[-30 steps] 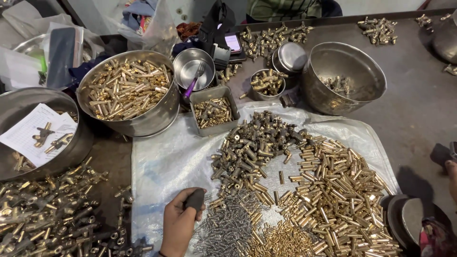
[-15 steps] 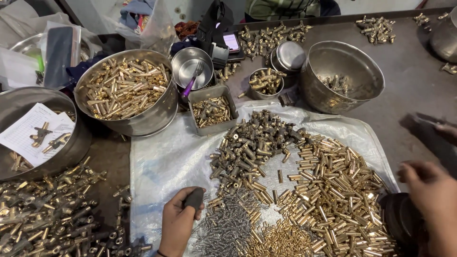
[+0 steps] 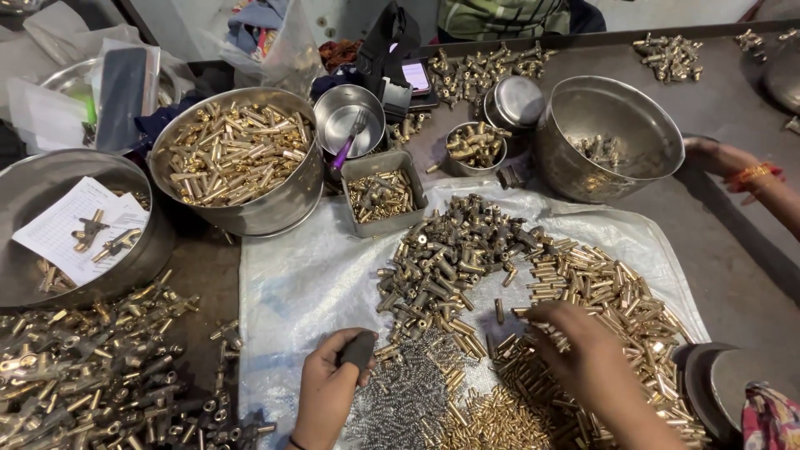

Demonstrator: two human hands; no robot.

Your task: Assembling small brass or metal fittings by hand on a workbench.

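While left hand point(image 3: 327, 390) grips dark tool point(image 3: 359, 350), right hand point(image 3: 583, 354), now open-fingered, reaches brass tubes point(image 3: 617, 292)

Left hand point(image 3: 327, 392) bare — thin dark band at wrist; right hand point(image 3: 587, 360) bare — no sleeve, no rings

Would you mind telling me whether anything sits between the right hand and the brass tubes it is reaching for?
Nothing visible does. The right hand already rests on the pile of brass tubes on the plastic sheet. The left hand grips a dark tool beside the springs.
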